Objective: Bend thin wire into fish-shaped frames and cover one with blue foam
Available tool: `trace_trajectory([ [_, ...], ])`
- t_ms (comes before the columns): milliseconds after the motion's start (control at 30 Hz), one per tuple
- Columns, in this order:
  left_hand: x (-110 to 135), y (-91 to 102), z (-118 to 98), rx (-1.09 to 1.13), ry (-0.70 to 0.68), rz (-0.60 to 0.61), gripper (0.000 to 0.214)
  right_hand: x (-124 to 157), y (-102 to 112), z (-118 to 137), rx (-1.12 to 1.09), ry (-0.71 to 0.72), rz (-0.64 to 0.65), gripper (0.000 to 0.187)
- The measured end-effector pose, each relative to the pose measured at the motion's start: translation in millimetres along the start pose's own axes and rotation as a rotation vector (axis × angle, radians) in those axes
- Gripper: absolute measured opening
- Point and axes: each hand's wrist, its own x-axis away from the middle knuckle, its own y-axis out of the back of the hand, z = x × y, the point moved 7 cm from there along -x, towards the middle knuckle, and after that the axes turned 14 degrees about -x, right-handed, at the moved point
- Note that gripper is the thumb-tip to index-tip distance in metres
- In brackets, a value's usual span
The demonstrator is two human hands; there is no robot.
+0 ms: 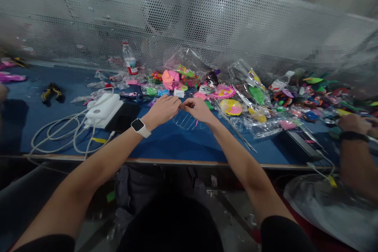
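Note:
My left hand (165, 109), with a white smartwatch (138, 125) at its wrist, meets my right hand (198, 109) above the middle of the blue table. Both sets of fingers are pinched together, tip to tip. What they hold is too small and too covered by the fingers to make out. Directly below them shows a thin wire frame (185, 123) with curved edges and cross bars; whether the fingers grip it I cannot tell. A white roll-like piece (178, 93) and a blue one (163, 92) lie just beyond my fingers.
Colourful clay-like pieces (170, 79) and plastic bags crowd the back. Thin metal rods (240, 136) lie right. A white power bank (104, 110) with cables, pliers (52, 93) and a bottle (130, 60) are left. At far right is another person's hand (354, 124).

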Motion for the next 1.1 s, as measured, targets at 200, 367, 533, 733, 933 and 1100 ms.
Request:
trace_trajectory([
  [200,-1,5.4,-2,-0.081,0.059,-0.012,0.011,-1,-1,5,-0.005,0.022,-0.032,0.038],
  [367,-3,6.1,20,0.254,0.21,-0.056,0.005,5,3,30,0.087,0.171,-0.108,0.027],
  [533,-4,-5.3,35,0.671,0.311,0.015,0.027,12,1,44,0.243,0.272,-0.129,0.02],
  [733,-2,-12.8,37,0.863,0.358,-0.006,0.025,14,0,48,0.248,0.307,-0.154,0.026],
  [933,-2,6.7,33,0.65,0.286,-0.14,0.014,10,3,41,0.106,0.241,-0.187,0.028],
  [1100,-2,26.1,21,0.328,0.122,-0.236,0.015,5,2,23,-0.041,0.108,-0.136,0.024],
])
